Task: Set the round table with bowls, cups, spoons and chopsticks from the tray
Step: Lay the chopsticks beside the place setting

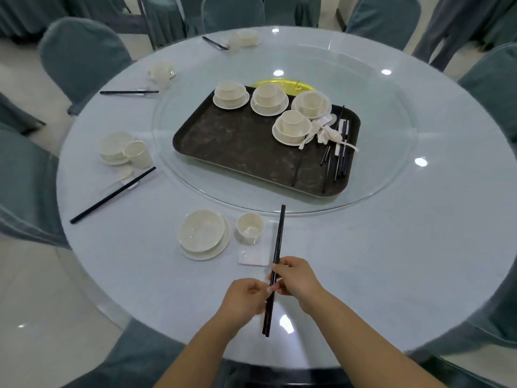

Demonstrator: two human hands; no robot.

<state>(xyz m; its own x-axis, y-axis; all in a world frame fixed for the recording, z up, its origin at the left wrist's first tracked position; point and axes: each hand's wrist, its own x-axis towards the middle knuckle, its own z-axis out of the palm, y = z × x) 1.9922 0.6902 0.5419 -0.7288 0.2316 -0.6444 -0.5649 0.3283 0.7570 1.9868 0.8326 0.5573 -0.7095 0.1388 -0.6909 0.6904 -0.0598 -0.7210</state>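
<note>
My left hand (245,299) and my right hand (298,278) both pinch a pair of black chopsticks (279,236) over the near edge of the round table (391,261). The chopsticks point away from me, just right of a white cup (249,227) and a small white rest (253,257). A white bowl on a plate (203,233) stands left of the cup. The dark tray (237,147) on the glass turntable holds several stacked bowl sets (292,126), white spoons (327,130) and black chopsticks (340,158).
Three other place settings lie along the table's left and far rim, each with bowl, cup and chopsticks (112,196). Chairs in grey-green covers (81,51) ring the table. A yellow disc (282,83) shows behind the tray.
</note>
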